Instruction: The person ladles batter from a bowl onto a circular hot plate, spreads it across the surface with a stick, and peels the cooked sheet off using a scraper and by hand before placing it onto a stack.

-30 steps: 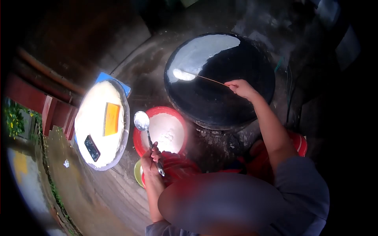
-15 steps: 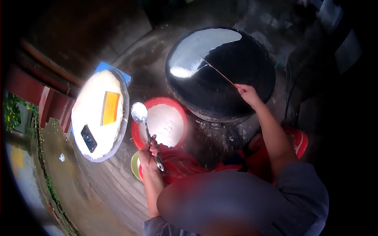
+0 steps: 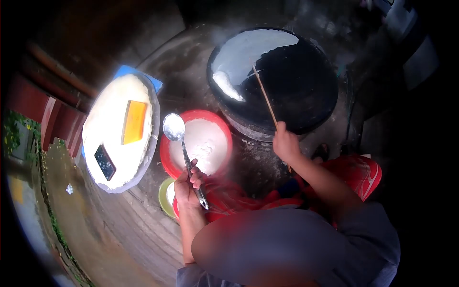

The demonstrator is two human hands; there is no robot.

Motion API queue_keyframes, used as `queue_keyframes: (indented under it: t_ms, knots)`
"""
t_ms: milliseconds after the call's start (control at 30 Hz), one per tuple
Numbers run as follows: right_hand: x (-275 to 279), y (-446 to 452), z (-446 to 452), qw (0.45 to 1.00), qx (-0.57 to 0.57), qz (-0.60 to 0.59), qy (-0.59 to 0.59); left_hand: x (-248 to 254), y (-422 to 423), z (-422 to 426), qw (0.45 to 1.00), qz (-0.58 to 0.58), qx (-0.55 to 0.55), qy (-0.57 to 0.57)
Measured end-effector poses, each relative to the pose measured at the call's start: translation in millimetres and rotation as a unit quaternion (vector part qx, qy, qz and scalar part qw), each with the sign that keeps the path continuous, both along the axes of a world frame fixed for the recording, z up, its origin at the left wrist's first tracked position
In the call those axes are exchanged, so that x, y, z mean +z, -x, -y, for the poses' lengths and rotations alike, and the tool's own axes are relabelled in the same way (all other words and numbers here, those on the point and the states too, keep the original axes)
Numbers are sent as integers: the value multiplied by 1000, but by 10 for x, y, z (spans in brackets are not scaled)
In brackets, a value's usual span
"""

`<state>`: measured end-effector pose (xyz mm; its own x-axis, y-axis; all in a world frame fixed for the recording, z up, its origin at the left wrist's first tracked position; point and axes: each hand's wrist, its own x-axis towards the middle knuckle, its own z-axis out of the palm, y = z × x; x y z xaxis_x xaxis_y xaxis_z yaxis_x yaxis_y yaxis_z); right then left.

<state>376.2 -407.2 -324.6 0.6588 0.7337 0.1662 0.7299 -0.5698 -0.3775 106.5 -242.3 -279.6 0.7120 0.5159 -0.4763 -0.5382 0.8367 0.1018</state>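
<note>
My left hand is closed round the handle of a metal ladle, whose bowl is coated white and tilts up over the edge of a red basin. White batter fills that basin. In my right hand is a thin wooden stick, its far end touching the round black griddle. A thin whitish batter layer covers the griddle's far left part, with a thicker white streak along its near left edge. The stick's tip lies at the layer's inner edge.
At the left stands a round tray piled with white sheets, on which lie a yellow-orange scraper-like block and a dark phone. A blue piece shows beneath it. A green bowl is beside my left wrist.
My right hand has moved down and left, turning the stick steeper. The thick white batter at the griddle's left has been drawn into a streak toward me. My left hand still holds the ladle.
</note>
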Motion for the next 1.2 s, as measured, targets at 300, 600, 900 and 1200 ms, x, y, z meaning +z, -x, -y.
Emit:
queue_keyframes:
  t_ms: [300,600,900,1200]
  knots:
    - [-397,366,-1815,993,19,-28,109,27,90,25,999,-30,7,-15]
    - [-193,765,-1378,989,0,-119,92,38,155,30,999,-29,22,-31]
    - [41,963,-653,987,-40,-140,67,-16,215,30,999,-39,11,-36]
    - [47,931,-501,972,-105,-201,67,10,220,41,998,-44,-6,-50]
